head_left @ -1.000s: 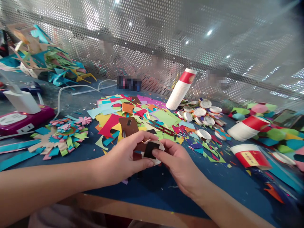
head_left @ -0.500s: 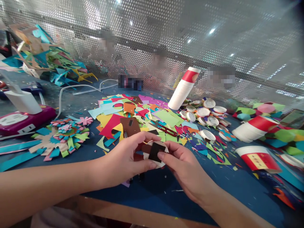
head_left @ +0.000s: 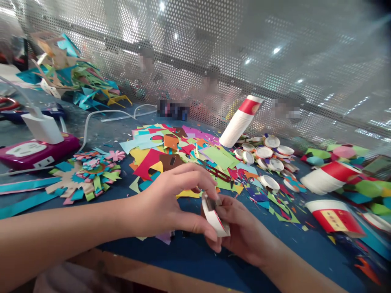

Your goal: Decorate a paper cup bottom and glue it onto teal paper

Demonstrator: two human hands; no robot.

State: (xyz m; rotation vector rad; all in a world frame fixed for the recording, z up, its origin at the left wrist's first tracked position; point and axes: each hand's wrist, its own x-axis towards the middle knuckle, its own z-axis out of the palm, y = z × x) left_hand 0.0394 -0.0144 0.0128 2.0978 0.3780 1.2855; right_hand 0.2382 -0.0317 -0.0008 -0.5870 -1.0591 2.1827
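Between my hands is a small round white paper-cup piece [head_left: 214, 219], tilted with its rim toward the left, with dark paper inside. My left hand [head_left: 180, 199] curves round its left side, fingertips at the top and thumb at the lower edge. My right hand [head_left: 244, 228] grips it from the right, and its fingers partly hide the dark paper. Just beyond the hands lies a pile of coloured paper scraps [head_left: 220, 156], with a brown sheet [head_left: 169, 161] and dark red scissors [head_left: 218, 174] on it.
A tall stack of paper cups [head_left: 241, 121] leans behind the scraps, beside several cut cup bases [head_left: 264, 152]. More cups [head_left: 330, 177] lie at right. Left are a purple power strip [head_left: 39, 150], a white cable and a paper flower [head_left: 88, 175]. A perforated metal screen [head_left: 183, 49] stands behind.
The cup piece has turned from facing up to tilted on edge and moved slightly right and down. My left fingers have shifted over its top. The view has shifted slightly.
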